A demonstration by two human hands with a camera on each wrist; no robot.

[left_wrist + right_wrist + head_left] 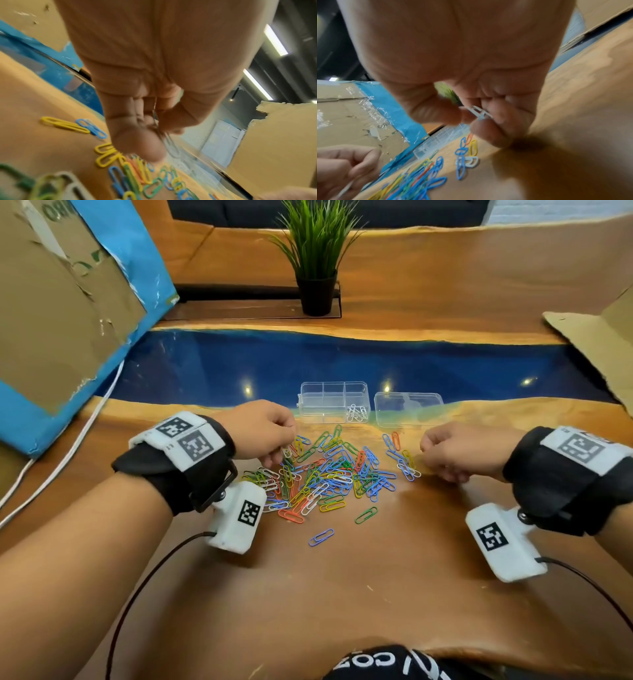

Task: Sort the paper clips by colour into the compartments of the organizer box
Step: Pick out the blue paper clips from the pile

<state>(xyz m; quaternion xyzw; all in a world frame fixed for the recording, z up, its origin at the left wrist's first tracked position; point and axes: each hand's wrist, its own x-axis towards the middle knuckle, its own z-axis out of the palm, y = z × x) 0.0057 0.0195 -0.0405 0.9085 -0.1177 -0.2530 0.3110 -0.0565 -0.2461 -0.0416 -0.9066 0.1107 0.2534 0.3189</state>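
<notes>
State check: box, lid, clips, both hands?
Organizer box: open, white clips in its near right compartment, the other compartments look empty.
Lid: off, lying on the table right of the box.
Clip pile: unsorted, mixed colours, loose on the table.
Left hand: fingers curled at the pile's left edge, pinching a pale clip.
Right hand: pinching white clips.

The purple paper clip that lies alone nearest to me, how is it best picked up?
Pinch the purple paper clip from above across its two long sides, near the middle. It lies flat on the table, apart from the pile, so nothing should tangle.
</notes>
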